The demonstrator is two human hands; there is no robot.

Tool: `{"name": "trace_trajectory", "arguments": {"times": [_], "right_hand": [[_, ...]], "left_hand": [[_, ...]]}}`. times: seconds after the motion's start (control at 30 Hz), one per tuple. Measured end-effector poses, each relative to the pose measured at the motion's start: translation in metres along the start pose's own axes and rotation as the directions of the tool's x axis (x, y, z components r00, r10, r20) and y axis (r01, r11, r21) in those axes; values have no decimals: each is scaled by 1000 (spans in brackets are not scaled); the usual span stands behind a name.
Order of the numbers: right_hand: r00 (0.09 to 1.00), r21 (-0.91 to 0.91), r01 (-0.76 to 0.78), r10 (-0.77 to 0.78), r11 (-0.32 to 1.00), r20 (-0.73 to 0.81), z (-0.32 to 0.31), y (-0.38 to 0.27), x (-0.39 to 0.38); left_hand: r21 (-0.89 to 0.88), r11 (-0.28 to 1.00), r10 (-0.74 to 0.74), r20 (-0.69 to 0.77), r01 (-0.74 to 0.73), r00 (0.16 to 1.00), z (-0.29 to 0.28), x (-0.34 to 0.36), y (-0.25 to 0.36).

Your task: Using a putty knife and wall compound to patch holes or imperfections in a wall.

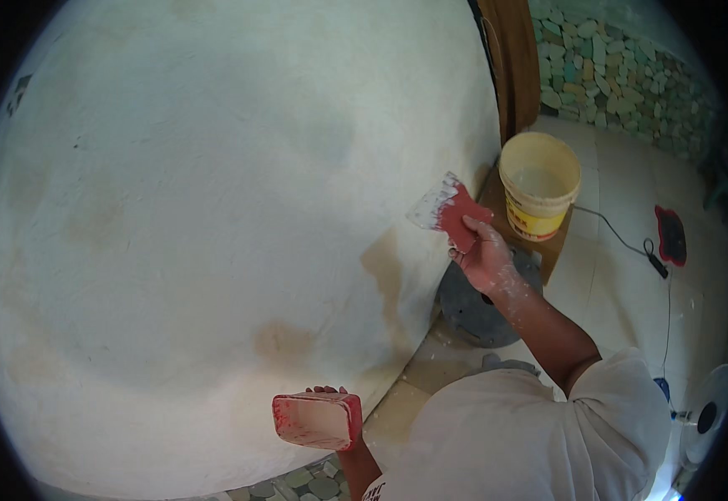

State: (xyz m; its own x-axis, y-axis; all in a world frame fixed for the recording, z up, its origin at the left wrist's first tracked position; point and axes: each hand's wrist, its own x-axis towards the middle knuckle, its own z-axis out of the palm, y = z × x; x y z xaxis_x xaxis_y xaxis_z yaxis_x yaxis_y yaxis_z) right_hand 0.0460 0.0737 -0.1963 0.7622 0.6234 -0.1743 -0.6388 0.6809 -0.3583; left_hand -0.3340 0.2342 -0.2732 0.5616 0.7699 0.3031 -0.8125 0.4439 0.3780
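Observation:
My right hand (489, 260) is closed on a red putty scraper (461, 210) with white putty along its wide blade. The blade is close to the white wall (213, 167); whether it touches, I cannot tell. Lower down, my left hand (330, 389) grips a red rectangular tray (354, 422) from behind, with its fingertips showing over the rim. White residue coats the inside of the tray. Tan patches mark the wall, one of them just below the scraper.
Right of the scraper, a cream bucket (539, 204) stands on a wooden stool (554, 255). Below is a dark grey round object (476, 305). A cable (614, 225) runs across pale floor tiles beside a red-and-black pad (672, 236). A fan (706, 417) stands at lower right.

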Motion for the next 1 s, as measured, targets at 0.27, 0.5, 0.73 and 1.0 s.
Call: {"name": "trace_trajectory", "arguments": {"times": [0.27, 0.5, 0.73, 1.0], "right_hand": [[979, 23, -122, 125, 992, -164, -62, 32, -24], [978, -7, -106, 103, 994, -179, -55, 19, -58], [985, -15, -65, 62, 998, -161, -46, -18, -116], [992, 56, 13, -5, 998, -129, -3, -96, -206]], "left_hand": [[2, 994, -109, -71, 109, 992, 20, -16, 5], [-24, 982, -188, -83, 187, 979, 39, -22, 5], [-39, 971, -237, -53, 235, 970, 94, -30, -9], [-23, 844, -533, 81, 536, 842, 207, -43, -38]]}}
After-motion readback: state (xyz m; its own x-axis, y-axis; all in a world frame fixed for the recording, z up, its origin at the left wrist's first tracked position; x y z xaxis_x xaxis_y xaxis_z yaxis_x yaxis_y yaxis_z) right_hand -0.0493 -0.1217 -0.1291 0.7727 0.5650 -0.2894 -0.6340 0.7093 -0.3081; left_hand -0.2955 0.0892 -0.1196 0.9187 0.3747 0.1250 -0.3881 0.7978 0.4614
